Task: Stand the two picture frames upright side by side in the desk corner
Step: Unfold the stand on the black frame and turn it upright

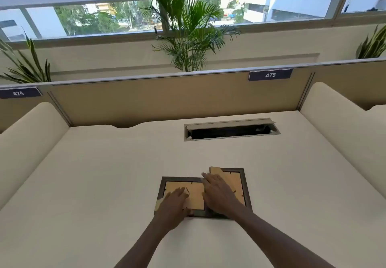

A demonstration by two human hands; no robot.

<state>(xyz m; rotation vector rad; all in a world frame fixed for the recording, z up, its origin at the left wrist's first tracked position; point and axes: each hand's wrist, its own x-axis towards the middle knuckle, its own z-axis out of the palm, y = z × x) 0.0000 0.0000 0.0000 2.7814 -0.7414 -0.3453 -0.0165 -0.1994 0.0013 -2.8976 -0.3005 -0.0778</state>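
Two dark-rimmed picture frames lie face down on the white desk (104, 184), brown backing boards up, near its front middle. The left frame (173, 186) lies flat in landscape. The right frame (238, 182) lies beside it, touching or slightly overlapping it, with its brown stand flap (216, 171) sticking out at the top left. My left hand (173, 207) rests flat on the left frame's lower part, fingers spread. My right hand (217, 194) lies across the seam between both frames, palm down, fingers extended. Neither hand grips anything.
An open cable hatch (231, 130) is set in the desk at the back right. A tan partition (167, 98) closes the back; padded cream side dividers (27, 138) (342, 125) flank the desk. Potted palms (188, 37) stand behind the partition, below the window.
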